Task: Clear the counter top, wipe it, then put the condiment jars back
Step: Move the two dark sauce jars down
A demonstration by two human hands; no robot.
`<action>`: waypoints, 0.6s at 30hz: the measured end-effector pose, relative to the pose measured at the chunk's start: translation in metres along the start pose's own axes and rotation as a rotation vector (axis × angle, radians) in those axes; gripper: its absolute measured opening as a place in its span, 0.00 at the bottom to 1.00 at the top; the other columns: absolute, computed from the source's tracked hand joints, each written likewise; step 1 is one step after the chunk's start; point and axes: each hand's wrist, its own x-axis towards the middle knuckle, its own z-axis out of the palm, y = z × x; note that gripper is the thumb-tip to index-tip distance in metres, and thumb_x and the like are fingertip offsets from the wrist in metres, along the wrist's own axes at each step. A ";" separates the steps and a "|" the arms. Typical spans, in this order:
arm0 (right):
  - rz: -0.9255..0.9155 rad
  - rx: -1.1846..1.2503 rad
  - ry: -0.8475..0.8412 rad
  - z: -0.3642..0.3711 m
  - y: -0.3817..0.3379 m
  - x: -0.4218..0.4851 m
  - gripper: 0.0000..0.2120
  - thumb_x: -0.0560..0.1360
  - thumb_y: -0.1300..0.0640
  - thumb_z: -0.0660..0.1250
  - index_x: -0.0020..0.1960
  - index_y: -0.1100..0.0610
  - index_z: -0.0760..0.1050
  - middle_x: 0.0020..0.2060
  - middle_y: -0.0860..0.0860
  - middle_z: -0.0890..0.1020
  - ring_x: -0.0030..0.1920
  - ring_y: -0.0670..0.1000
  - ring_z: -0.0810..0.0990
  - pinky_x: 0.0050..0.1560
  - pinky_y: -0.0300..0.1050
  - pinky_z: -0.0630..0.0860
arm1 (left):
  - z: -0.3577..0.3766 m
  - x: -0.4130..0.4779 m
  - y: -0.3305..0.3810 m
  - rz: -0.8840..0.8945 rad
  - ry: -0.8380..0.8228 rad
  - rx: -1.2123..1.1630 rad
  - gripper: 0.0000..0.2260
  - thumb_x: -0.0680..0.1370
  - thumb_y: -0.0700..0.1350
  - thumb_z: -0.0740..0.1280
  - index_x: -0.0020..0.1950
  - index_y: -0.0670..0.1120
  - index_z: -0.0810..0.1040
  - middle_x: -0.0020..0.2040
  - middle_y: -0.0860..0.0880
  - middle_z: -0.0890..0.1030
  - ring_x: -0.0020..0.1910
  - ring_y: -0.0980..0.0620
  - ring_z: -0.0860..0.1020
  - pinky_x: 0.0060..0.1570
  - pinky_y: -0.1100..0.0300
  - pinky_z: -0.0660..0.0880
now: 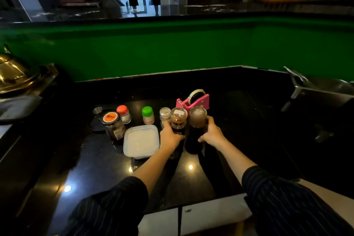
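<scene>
**Head view.** A glossy black bench (95, 168) carries the items. The reference landmark is a white square lidded plastic container (141, 141).

- Just right of the container, the left hand (170, 137) grips a tall dark-sauce bottle with a clear amber-tinted cap (178, 119). Its fingers (167, 124) are curled round the bottle's far side.
- Further right of the container, the right hand (212, 133) grips a second dark bottle with a clear domed cap (198, 119). Its fingers (210, 119) are wrapped round the shoulder.
- Both bottles are upright and side by side. Their bases are lost against the dark bench, so it cannot be told whether they stand on it or are lifted.

Other items, placed relative to the container:

- Behind and slightly right: a small clear glass shaker (164, 114), just beside the left hand's bottle.
- Directly behind: a small green-capped shaker (147, 115).
- Behind and left: a small red-capped shaker (123, 114).
- Just left: a dark glass jar with an orange lid (113, 124).
- Farthest behind-left: a small steel measuring cup (97, 111).
- Behind and well right: a pink tape dispenser (193, 100), beyond both bottles.

Both forearms emerge from dark striped sleeves (107, 207).
</scene>
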 end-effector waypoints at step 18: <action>-0.339 -0.496 0.224 -0.002 -0.228 -0.012 0.10 0.74 0.62 0.68 0.55 0.62 0.77 0.54 0.59 0.80 0.54 0.60 0.79 0.50 0.49 0.77 | -0.182 -0.002 0.078 0.301 0.281 0.262 0.13 0.70 0.33 0.70 0.54 0.39 0.79 0.42 0.42 0.85 0.36 0.57 0.78 0.35 0.79 0.67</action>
